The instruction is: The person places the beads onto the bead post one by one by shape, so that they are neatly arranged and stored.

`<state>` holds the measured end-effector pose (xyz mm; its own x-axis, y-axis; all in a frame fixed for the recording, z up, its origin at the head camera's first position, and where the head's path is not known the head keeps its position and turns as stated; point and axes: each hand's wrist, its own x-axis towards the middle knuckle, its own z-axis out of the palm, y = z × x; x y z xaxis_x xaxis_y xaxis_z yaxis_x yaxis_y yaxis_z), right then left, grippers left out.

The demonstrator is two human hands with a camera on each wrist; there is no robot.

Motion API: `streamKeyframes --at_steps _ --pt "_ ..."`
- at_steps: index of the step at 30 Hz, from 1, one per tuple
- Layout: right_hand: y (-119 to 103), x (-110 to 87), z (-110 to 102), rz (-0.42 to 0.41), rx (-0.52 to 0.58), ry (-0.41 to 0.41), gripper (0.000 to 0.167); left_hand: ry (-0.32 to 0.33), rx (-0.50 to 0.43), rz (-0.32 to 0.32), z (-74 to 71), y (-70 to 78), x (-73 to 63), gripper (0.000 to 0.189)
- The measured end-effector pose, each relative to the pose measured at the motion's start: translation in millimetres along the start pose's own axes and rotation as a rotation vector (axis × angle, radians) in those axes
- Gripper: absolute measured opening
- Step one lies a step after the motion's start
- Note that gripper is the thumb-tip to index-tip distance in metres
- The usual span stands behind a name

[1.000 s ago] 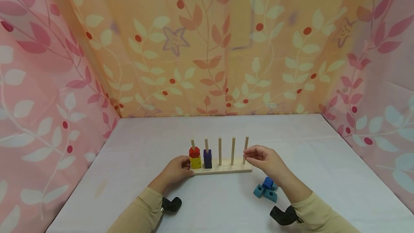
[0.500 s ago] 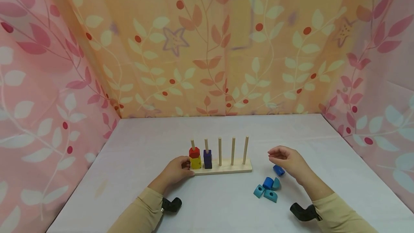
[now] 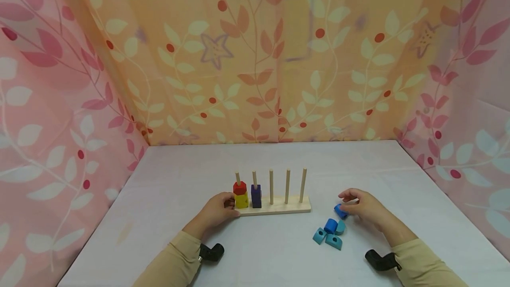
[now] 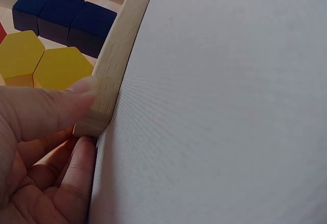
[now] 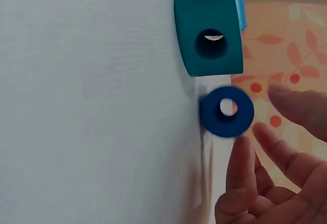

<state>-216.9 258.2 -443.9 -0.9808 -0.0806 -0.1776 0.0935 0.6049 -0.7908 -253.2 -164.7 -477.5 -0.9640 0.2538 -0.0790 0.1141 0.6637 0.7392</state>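
A wooden peg stacker (image 3: 286, 207) stands on the table, with several upright pegs. Its leftmost peg bears yellow hexagonal blocks (image 3: 241, 200) under a red block (image 3: 239, 188); dark blue square blocks (image 3: 256, 196) fill part of the second peg. My left hand (image 3: 217, 209) pinches the left end of the stacker's base, thumb on its edge in the left wrist view. My right hand (image 3: 364, 207) is beside a blue cylinder (image 5: 227, 112) lying on the table. Its fingertips are close to the cylinder or touching it; the thumb stays apart, fingers loosely bent around nothing.
Near the right hand lie another blue cylinder (image 3: 330, 225) and several teal half-round blocks (image 3: 334, 241). The white-covered table (image 3: 179, 163) has patterned curtains (image 3: 255, 56) at its back and sides. Black wrist mounts (image 3: 380, 260) stick out from the sleeves.
My right hand has left the rightmost peg, moved right and then lowered to the outer blue cylinder, which has shifted slightly. My left hand keeps its hold on the base.
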Motion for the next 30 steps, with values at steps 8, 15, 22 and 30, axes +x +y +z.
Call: streamKeyframes --at_steps 8,15,22,30 --pt "2.3 4.0 4.9 0.022 -0.035 -0.056 0.035 0.007 0.020 0.042 2.5 -3.0 2.8 0.039" --pt "-2.6 7.6 12.5 0.022 -0.053 -0.087 0.028 0.010 0.021 0.049 2.7 -4.4 3.6 0.036" --pt "-10.1 6.7 19.1 0.046 -0.132 -0.076 0.019 0.010 0.030 0.058 2.5 -5.5 4.1 0.036" --pt "-8.2 10.0 13.0 0.075 -0.126 -0.054 0.024 0.000 0.023 0.055 3.1 -5.0 3.6 0.036"
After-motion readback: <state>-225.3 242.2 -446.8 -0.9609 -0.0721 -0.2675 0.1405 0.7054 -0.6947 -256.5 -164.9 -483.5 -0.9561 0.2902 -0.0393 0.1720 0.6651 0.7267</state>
